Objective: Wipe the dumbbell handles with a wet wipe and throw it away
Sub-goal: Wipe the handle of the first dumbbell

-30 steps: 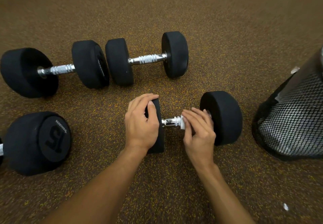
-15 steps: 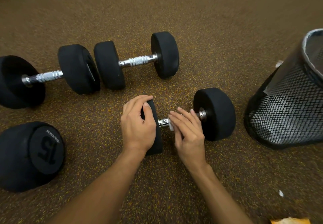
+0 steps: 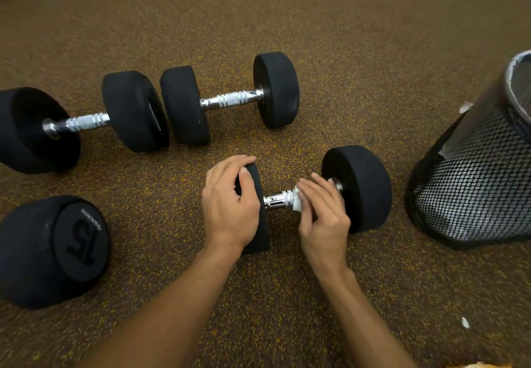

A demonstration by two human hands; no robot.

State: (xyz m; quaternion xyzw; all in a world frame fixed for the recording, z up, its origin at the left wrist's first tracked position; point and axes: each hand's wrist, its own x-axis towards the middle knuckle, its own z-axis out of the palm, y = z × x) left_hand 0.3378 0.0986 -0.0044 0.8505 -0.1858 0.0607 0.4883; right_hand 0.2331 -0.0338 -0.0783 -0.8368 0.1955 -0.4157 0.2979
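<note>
A black dumbbell with a chrome handle lies on the floor in front of me. My left hand grips its left weight head from above. My right hand is wrapped over the right part of the handle and holds a white wet wipe against it; most of the wipe is hidden under the fingers. A black mesh waste bin stands at the right, close to the dumbbell's right head.
Two more dumbbells lie side by side farther away, one at the left and one in the middle. A weight head marked 15 sits at the near left. Small white scraps lie on the speckled brown floor.
My right hand has slid with the wipe to the right along the handle, baring more chrome near the left head. My left hand keeps its grip on the left head.
</note>
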